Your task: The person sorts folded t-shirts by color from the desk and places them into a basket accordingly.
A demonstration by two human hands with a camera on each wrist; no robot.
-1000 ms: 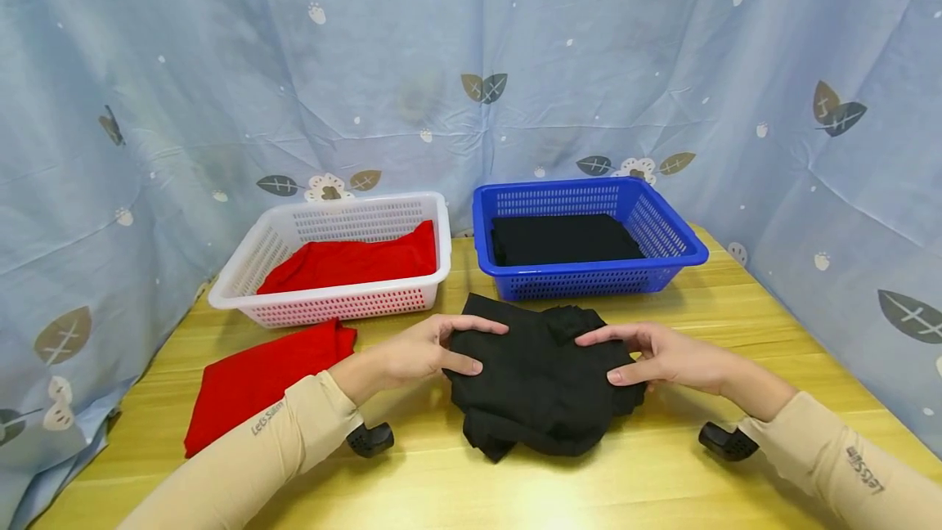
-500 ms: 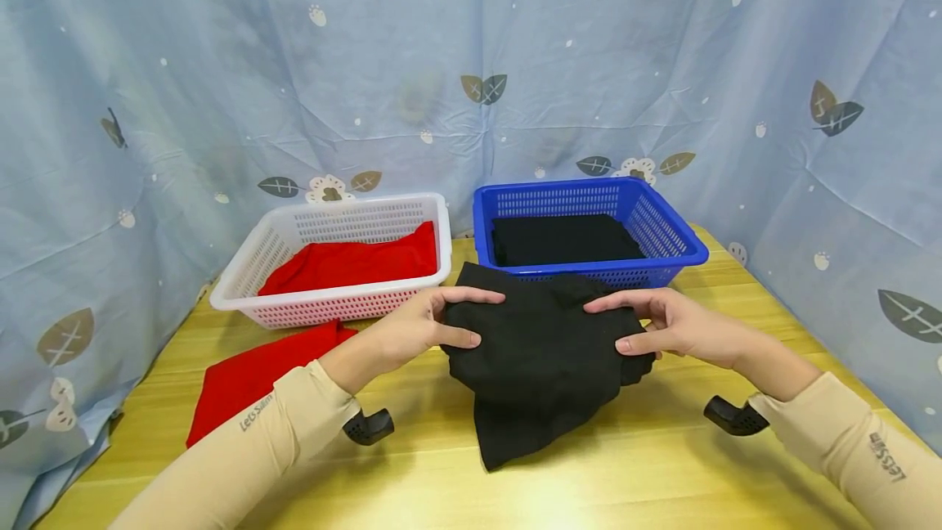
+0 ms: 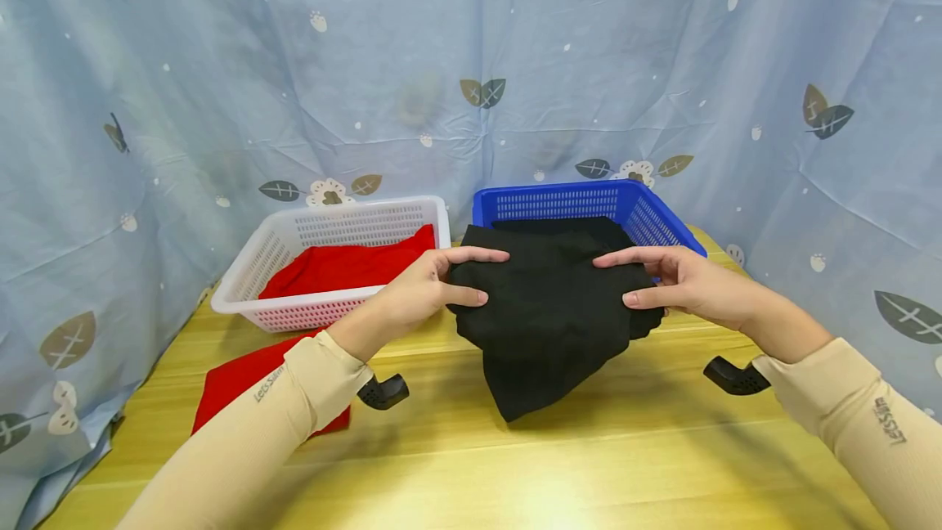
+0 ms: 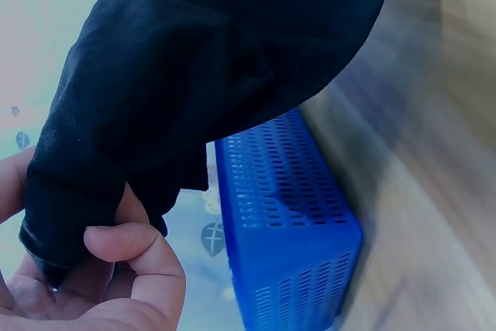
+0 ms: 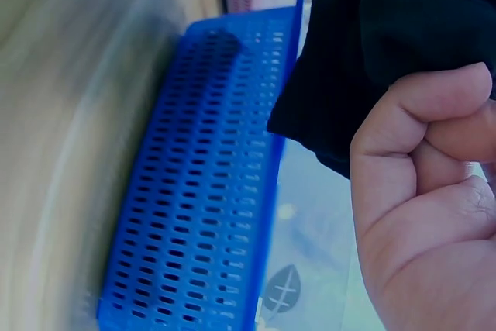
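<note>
A loosely folded black garment [image 3: 552, 301] is held up between both hands in the head view, one pointed flap hanging down toward the table. My left hand [image 3: 415, 289] pinches its left side, thumb and index finger lying on the top. On the right side my right hand [image 3: 695, 285] grips it the same way. Behind and partly below the garment stands the blue basket [image 3: 651, 223], its front largely hidden, with more black cloth [image 3: 599, 227] inside. The left wrist view shows curled fingers [image 4: 139, 242] at the garment's edge, with the basket wall [image 4: 287, 191] beyond.
A white basket [image 3: 294, 317] holding red cloth [image 3: 346, 264] stands left of the blue one. Another folded red cloth [image 3: 243, 375] lies on the wooden table [image 3: 456, 464], partly behind the left sleeve. A patterned blue curtain [image 3: 397, 39] encloses the back and sides.
Both hands have lifted the black garment off the table and moved it forward, up to the blue basket's front edge. A flap has dropped from its underside.
</note>
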